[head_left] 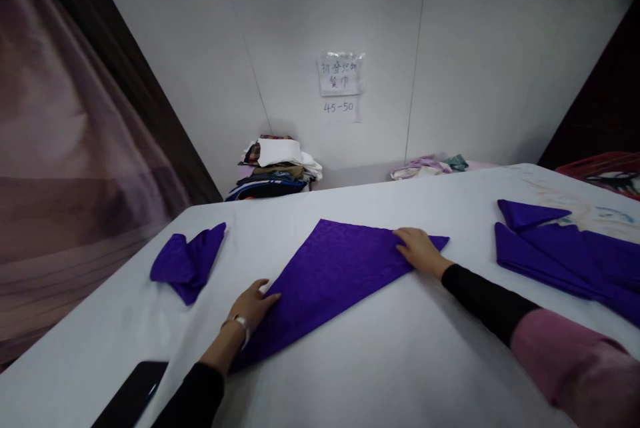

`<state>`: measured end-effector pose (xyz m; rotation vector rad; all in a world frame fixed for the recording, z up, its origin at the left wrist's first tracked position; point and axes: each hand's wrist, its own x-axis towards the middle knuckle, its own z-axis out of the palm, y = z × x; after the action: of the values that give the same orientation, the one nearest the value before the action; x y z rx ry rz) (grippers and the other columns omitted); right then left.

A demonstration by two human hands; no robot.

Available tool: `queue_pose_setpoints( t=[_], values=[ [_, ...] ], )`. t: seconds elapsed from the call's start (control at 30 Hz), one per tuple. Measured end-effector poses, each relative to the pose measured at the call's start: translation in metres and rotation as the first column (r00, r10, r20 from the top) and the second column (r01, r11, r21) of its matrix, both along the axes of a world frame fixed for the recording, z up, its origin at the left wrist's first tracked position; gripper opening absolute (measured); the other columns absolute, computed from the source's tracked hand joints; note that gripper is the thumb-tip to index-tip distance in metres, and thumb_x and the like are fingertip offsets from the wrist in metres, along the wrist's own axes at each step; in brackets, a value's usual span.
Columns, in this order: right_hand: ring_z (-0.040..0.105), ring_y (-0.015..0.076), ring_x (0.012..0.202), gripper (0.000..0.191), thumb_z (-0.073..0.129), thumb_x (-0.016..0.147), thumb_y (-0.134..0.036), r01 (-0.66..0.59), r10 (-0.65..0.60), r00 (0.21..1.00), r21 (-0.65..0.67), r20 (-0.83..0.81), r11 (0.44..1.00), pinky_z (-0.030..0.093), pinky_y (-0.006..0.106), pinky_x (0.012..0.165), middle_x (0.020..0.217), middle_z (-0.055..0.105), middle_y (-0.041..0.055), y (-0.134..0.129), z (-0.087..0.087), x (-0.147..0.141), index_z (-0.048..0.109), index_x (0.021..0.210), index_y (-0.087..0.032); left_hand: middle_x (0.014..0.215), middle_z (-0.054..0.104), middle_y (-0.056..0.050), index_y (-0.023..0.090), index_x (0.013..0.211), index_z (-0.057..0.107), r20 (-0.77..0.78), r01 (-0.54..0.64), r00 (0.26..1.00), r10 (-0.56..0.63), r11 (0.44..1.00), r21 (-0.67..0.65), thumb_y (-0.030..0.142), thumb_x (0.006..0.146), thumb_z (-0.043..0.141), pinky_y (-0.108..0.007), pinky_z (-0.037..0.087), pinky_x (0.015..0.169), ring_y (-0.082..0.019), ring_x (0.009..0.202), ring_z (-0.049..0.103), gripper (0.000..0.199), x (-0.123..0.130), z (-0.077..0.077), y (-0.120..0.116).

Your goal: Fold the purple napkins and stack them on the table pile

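A purple cloth [330, 275] lies on the white-covered table [320, 381], folded into a large triangle with its long edge toward me. My left hand [253, 305], with a bracelet at the wrist, touches its left slanting edge, thumb and fingers apart. Near the right corner my right hand [417, 249] rests on the cloth with its fingers spread and pointing left. Neither hand grips the fabric.
A folded purple cloth [187, 261] stands at the left. More purple cloths [565, 248] lie at the right. A black phone [133, 395] is at the near left. Stacked clothes [277, 168] and a crumpled textile pile [425, 167] sit beyond the table's far edge.
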<state>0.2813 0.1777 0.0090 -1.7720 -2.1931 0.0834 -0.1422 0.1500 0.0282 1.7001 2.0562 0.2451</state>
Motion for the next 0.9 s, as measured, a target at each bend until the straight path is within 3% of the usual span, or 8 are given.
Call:
queue_pose_setpoints(
  t=[0.07,0.13,0.27,0.43,0.57,0.67,0.77,0.9],
  values=[
    [0.045,0.0231,0.118,0.037,0.048,0.086,-0.026,-0.194,0.196,0.978,0.038,-0.065,0.98,0.03,0.039,0.101,0.126,0.054,0.0119,-0.028,-0.002,-0.021,0.054,0.121,-0.016,0.089,0.069,-0.009,0.013,0.121,0.051,-0.001,-0.004,1.0,0.004,1.0,0.007,0.048,0.07,0.053,-0.033,0.048,0.079,-0.025,0.087,0.065,0.062,-0.014,-0.002,-0.018],
    [0.039,0.0236,0.124,0.04,0.048,0.087,-0.032,-0.412,0.415,0.898,0.05,-0.147,0.91,0.028,0.041,0.103,0.13,0.051,0.0118,-0.057,-0.003,-0.046,0.053,0.123,-0.017,0.094,0.069,-0.011,0.015,0.122,0.052,-0.006,-0.021,1.0,0.021,1.0,0.008,0.05,0.067,0.053,-0.037,0.046,0.086,-0.027,0.096,0.063,0.065,-0.029,-0.005,-0.034],
    [0.028,0.0246,0.132,0.052,0.049,0.087,-0.035,-0.562,0.529,0.808,-0.068,-0.261,0.825,0.017,0.047,0.107,0.139,0.04,0.0104,-0.092,-0.004,-0.096,0.039,0.135,-0.02,0.092,0.07,-0.01,0.017,0.124,0.051,0.046,-0.053,0.998,0.053,0.999,0.001,0.051,0.064,0.055,-0.041,0.046,0.089,-0.03,0.098,0.063,0.069,-0.05,-0.002,-0.058],
    [0.02,0.0243,0.135,0.068,0.055,0.083,-0.033,-0.628,0.565,0.755,-0.117,-0.334,0.77,0.007,0.049,0.109,0.145,0.031,0.0119,-0.104,0.004,-0.133,0.023,0.142,-0.021,0.084,0.071,-0.005,0.023,0.123,0.052,0.29,-0.074,0.955,0.058,0.996,0.042,0.057,0.06,0.062,-0.045,0.048,0.088,-0.032,0.1,0.062,0.073,-0.041,0.031,-0.08],
    [0.016,0.0248,0.136,0.081,0.056,0.083,-0.042,-0.685,0.573,0.674,-0.104,-0.466,0.721,0.005,0.049,0.109,0.148,0.025,0.0118,-0.123,0.023,-0.149,0.008,0.145,-0.022,0.082,0.071,0.0,0.03,0.127,0.046,0.642,-0.056,0.761,0.09,0.996,-0.074,0.055,0.053,0.071,-0.041,0.053,0.079,-0.028,0.085,0.066,0.082,-0.004,0.067,-0.1],
    [0.017,0.0273,0.136,0.091,0.058,0.079,-0.049,-0.706,0.527,0.613,-0.107,-0.588,0.701,0.009,0.05,0.109,0.149,0.019,0.0123,-0.14,0.039,-0.158,0.002,0.146,-0.022,0.089,0.07,0.0,0.032,0.126,0.046,0.739,-0.054,0.666,0.1,0.995,-0.085,0.052,0.054,0.073,-0.041,0.054,0.077,-0.027,0.083,0.065,0.08,0.03,0.091,-0.11],
    [0.021,0.0309,0.134,0.102,0.065,0.072,-0.052,-0.675,0.427,0.586,-0.122,-0.689,0.728,0.018,0.049,0.108,0.149,0.019,0.0146,-0.153,0.049,-0.163,0.002,0.146,-0.02,0.09,0.069,-0.001,0.031,0.124,0.051,0.743,0.034,0.67,-0.001,0.999,-0.029,0.047,0.055,0.074,-0.039,0.053,0.078,-0.026,0.087,0.063,0.074,0.062,0.105,-0.108],
    [0.033,0.0313,0.129,0.105,0.073,0.067,-0.046,-0.533,0.246,0.514,-0.081,-0.822,0.842,0.03,0.047,0.103,0.145,0.029,0.0145,-0.16,0.052,-0.163,0.008,0.146,-0.021,0.08,0.065,-0.001,0.028,0.122,0.054,0.714,0.191,0.677,-0.178,0.98,0.063,0.043,0.059,0.073,-0.031,0.051,0.07,-0.021,0.082,0.06,0.068,0.099,0.112,-0.093]
  ],
)
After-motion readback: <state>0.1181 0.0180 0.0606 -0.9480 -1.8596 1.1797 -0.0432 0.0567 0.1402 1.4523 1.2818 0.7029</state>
